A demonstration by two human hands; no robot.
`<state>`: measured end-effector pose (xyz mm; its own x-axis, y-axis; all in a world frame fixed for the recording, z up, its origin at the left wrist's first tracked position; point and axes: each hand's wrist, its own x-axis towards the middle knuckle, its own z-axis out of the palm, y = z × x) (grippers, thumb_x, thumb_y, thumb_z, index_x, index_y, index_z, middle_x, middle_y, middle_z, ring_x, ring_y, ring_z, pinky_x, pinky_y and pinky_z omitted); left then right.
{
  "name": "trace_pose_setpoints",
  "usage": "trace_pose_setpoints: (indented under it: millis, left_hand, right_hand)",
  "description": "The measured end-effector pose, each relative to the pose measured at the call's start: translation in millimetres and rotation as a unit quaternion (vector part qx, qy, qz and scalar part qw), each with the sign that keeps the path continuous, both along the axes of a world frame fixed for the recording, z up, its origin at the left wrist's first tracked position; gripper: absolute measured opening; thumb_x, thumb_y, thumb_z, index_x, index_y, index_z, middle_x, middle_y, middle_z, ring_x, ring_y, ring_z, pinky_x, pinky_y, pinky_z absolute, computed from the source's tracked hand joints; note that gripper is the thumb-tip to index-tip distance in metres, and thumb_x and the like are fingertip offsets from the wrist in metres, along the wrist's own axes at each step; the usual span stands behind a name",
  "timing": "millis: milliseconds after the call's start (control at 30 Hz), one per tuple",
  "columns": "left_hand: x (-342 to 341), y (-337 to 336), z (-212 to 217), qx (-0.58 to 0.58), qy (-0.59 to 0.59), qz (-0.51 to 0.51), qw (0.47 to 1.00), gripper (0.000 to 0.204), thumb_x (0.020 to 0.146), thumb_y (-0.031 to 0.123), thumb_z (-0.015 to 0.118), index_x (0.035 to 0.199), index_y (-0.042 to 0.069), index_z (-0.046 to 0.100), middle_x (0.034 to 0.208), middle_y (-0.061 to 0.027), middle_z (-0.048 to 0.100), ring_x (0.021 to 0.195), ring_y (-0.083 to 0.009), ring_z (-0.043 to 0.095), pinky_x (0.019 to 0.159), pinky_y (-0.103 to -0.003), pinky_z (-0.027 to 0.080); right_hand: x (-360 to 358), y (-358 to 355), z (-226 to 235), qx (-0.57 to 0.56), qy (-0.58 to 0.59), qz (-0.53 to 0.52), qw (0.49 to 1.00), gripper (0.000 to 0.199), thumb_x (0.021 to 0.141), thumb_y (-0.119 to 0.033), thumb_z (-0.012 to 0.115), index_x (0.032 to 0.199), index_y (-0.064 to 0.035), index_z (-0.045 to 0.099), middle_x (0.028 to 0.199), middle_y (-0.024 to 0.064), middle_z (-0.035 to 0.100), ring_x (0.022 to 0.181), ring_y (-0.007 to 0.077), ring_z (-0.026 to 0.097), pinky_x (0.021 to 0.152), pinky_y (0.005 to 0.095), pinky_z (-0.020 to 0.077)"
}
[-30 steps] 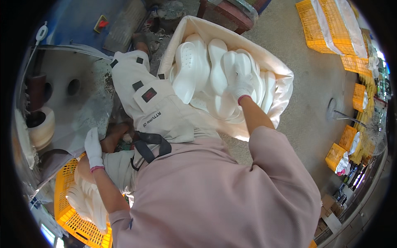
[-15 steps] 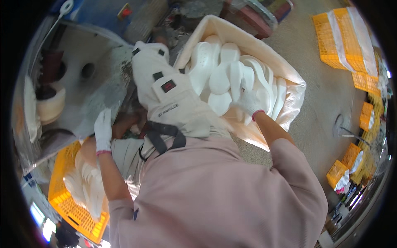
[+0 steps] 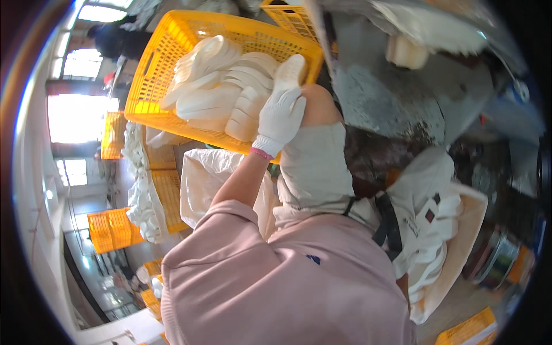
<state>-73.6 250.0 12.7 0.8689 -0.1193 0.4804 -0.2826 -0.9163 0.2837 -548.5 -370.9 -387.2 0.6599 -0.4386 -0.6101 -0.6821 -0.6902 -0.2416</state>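
Observation:
My left hand (image 3: 280, 118), in a white knit glove, is closed around the lower end of a white shoe sole (image 3: 291, 71). That sole stands tilted at the right end of a yellow plastic crate (image 3: 221, 20), beside my bare knee. Several more white soles (image 3: 198, 103) lie heaped in the crate. On my other side, my right hand (image 3: 404, 261) is mostly hidden by my trousers and body. It is nearest the white soles (image 3: 432, 261) in a cloth-lined bin (image 3: 471, 221); its fingers cannot be made out.
A grey machine (image 3: 374, 86) with a stained surface stands ahead of my knees. A white-lined container (image 3: 201, 184) sits by my left forearm. Farther left are stacked yellow crates (image 3: 115, 230) and a heap of white pieces (image 3: 144, 195).
My view has swung left toward the yellow crate. My left hand has moved from beside the machine to the crate and now grips a sole. My right hand has become mostly hidden.

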Motion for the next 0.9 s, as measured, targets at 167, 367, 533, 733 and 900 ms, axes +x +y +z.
trace_pose_setpoints:
  millis: [167,367,533,733,900]
  left_hand:
    - [64.8,98.8,-58.5,-0.065,0.339,0.209,0.915,0.047,0.096,0.037,0.074,0.124,0.001,0.072,0.127,-0.0244,0.072,0.12,-0.0437,0.067,0.103,-0.049,0.054]
    - [131.3,136.2,-139.6,-0.253,0.299,0.256,0.884,0.05,0.095,0.037,0.072,0.128,0.0,0.073,0.126,-0.0279,0.073,0.122,-0.0428,0.069,0.104,-0.047,0.054]
    - [112.9,168.0,-127.6,-0.288,0.398,0.226,0.841,0.042,0.098,0.03,0.07,0.124,-0.002,0.076,0.117,-0.0193,0.079,0.111,-0.028,0.075,0.097,-0.039,0.057]
    - [39.5,148.9,-65.9,-0.482,0.307,0.204,0.795,0.039,0.102,0.027,0.067,0.127,-0.003,0.072,0.119,-0.0165,0.077,0.108,-0.0268,0.074,0.092,-0.037,0.059]
    - [-48.3,13.1,25.5,-0.837,0.107,0.14,0.518,0.037,0.114,0.024,0.058,0.14,-0.001,0.062,0.13,-0.0145,0.071,0.117,-0.0293,0.071,0.102,-0.041,0.058]
  right_hand:
    - [22.5,-15.4,80.0,0.122,-0.01,-0.098,0.988,0.073,0.097,-0.028,0.072,0.157,0.004,0.046,0.122,0.025,0.076,0.107,0.0354,0.072,0.086,0.045,0.0575]
    - [122.1,-50.4,199.8,-0.15,0.005,0.108,0.983,0.036,0.108,-0.027,0.062,0.11,0.0069,0.072,0.112,0.0258,0.075,0.097,0.0365,0.071,0.083,0.0484,0.0536]
    - [250.5,17.5,310.6,-0.167,-0.302,0.194,0.918,0.036,0.106,-0.026,0.065,0.12,0.007,0.072,0.125,0.0287,0.072,0.11,0.0424,0.07,0.094,0.051,0.0528]
    - [336.8,210.7,414.6,0.087,-0.365,0.16,0.913,0.032,0.103,-0.011,0.069,0.13,0.0063,0.071,0.127,0.0218,0.074,0.113,0.036,0.071,0.103,0.0438,0.0527]
    - [359.4,311.1,454.3,0.27,-0.411,0.178,0.852,0.052,0.103,-0.014,0.071,0.148,0.0073,0.057,0.144,0.0233,0.065,0.127,0.0303,0.066,0.109,0.0403,0.0507]
